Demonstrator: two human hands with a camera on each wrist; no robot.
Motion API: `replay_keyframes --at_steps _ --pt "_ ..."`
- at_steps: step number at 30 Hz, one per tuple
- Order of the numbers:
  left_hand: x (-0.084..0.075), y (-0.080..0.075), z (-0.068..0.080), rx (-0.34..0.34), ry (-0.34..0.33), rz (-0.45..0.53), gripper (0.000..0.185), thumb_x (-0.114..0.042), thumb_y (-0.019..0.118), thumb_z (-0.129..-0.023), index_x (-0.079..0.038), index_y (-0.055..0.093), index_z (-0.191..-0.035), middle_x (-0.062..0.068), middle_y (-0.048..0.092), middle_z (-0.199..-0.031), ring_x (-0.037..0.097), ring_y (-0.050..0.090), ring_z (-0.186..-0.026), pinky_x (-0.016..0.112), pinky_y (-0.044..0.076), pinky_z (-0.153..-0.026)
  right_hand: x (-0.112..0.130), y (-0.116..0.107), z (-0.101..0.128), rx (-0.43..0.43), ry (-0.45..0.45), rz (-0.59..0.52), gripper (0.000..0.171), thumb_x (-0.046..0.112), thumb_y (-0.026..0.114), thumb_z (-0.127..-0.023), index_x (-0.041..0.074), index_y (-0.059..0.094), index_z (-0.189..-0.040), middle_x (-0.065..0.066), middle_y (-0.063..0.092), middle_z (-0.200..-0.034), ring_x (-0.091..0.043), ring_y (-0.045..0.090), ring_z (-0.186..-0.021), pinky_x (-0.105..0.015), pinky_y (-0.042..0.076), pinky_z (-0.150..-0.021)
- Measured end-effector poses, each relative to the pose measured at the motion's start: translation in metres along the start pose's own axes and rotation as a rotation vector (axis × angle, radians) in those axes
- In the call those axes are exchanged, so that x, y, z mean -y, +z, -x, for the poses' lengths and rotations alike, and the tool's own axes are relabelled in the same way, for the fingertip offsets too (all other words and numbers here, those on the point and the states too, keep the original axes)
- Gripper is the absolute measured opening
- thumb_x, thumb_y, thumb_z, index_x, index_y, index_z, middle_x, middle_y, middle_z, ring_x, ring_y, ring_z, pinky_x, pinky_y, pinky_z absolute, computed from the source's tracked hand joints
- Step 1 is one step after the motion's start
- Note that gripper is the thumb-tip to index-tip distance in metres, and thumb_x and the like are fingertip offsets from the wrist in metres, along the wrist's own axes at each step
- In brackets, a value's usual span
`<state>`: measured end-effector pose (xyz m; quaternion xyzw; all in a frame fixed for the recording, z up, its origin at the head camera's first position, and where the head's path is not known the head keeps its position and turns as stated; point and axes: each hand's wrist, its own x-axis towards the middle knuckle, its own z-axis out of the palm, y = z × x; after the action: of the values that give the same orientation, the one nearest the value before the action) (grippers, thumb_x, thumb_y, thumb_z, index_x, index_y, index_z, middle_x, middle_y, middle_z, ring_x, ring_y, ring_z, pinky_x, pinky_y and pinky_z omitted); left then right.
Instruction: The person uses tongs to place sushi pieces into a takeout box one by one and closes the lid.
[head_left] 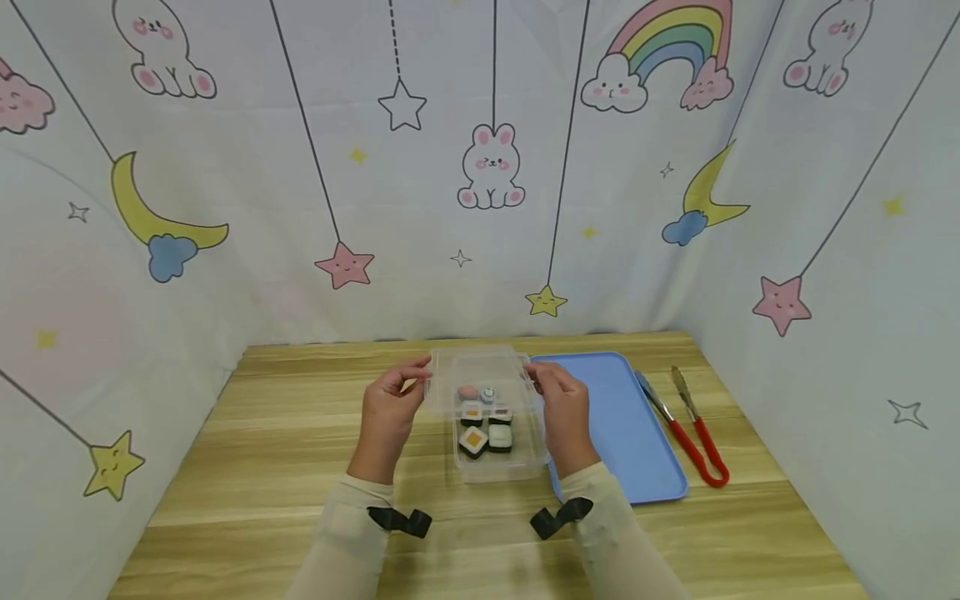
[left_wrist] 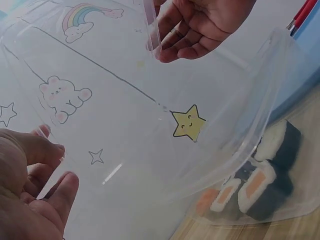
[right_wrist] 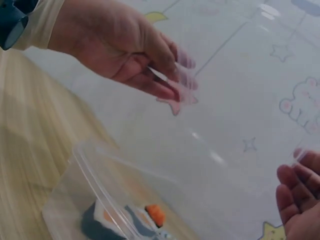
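A clear plastic lid (head_left: 444, 390) is held between both hands, tilted up over the far part of a clear plastic box (head_left: 498, 473). My left hand (head_left: 392, 417) pinches its left edge with thumb and fingers. On the opposite edge my right hand (head_left: 566, 415) pinches it likewise; the left wrist view shows those right-hand fingers (left_wrist: 175, 42) at the rim. Inside the box lie several sushi pieces (head_left: 473, 442), white with dark wrapping and some orange centres. The far pieces show through the lid.
Right of the box lies a blue tray (head_left: 626, 433), partly behind my right hand. Beyond it, tongs (head_left: 697, 450) with red handles lie spread on the wooden table (head_left: 285, 450). A printed white curtain (head_left: 420, 208) hangs at the back and sides.
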<state>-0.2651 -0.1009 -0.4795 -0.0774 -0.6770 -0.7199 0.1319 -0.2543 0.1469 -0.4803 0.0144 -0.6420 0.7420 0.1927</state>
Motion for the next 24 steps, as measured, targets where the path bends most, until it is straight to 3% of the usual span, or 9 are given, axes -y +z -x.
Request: replay_keyframes --at_steps 6,10,17,24 --pt "0.006 0.0 0.001 0.032 -0.077 0.034 0.014 0.008 0.065 -0.097 0.017 0.069 -0.108 0.016 0.06 -0.145 0.029 0.054 -0.137 0.015 0.054 -0.097 -0.003 -0.002 -0.003 -0.022 0.028 -0.051 0.012 0.002 0.073 -0.096 -0.006 0.079 -0.102 -0.016 0.074 -0.107 -0.019 0.067 -0.101 -0.028 0.06 -0.087" --pt "0.012 0.001 0.001 0.048 -0.105 0.037 0.018 0.009 0.064 -0.097 0.02 0.067 -0.112 0.016 0.059 -0.146 0.028 0.055 -0.137 0.015 0.055 -0.097 -0.006 -0.004 -0.002 -0.026 0.049 -0.035 0.014 -0.003 0.076 -0.092 -0.009 0.077 -0.104 -0.023 0.071 -0.112 -0.017 0.068 -0.099 -0.023 0.06 -0.085" --pt "0.023 0.004 0.0 0.06 -0.093 -0.014 0.02 0.009 0.064 -0.098 0.016 0.069 -0.116 0.016 0.059 -0.147 0.03 0.056 -0.135 0.013 0.053 -0.096 -0.015 -0.01 -0.003 -0.024 0.062 0.055 0.02 -0.002 0.078 -0.09 -0.01 0.076 -0.108 -0.024 0.071 -0.116 -0.017 0.068 -0.102 -0.019 0.059 -0.087" --pt "0.032 0.008 0.0 0.055 -0.086 -0.017 0.026 0.011 0.064 -0.097 0.01 0.071 -0.122 0.017 0.06 -0.146 0.031 0.058 -0.134 0.013 0.053 -0.096 -0.022 -0.016 -0.002 -0.026 0.008 0.208 0.021 -0.003 0.079 -0.089 -0.008 0.078 -0.109 -0.022 0.071 -0.119 -0.026 0.068 -0.107 -0.013 0.057 -0.085"
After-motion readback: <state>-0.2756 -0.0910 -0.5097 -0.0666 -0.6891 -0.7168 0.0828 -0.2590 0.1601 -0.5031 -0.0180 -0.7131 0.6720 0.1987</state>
